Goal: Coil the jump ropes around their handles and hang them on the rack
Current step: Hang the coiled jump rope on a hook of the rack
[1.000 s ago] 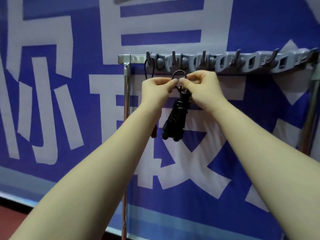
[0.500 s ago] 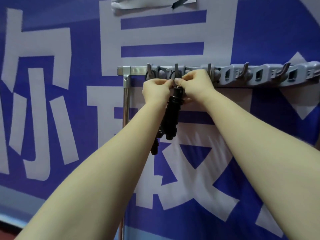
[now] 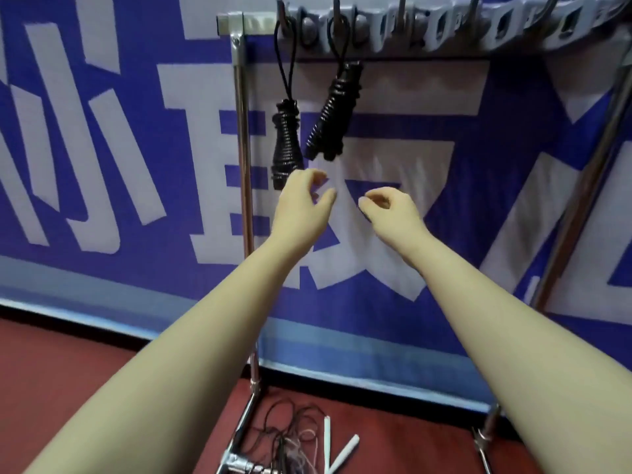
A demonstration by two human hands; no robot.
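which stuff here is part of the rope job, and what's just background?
Job:
- rack
- left coiled rope and right coiled rope, hung on its hooks
- loose ropes tangled on the floor, uncoiled
- left hand and right hand, both empty

Background:
- blue-and-white banner
- red floor

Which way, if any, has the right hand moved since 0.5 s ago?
Yes, down: the right hand was at the rack hooks, now below the right rope.
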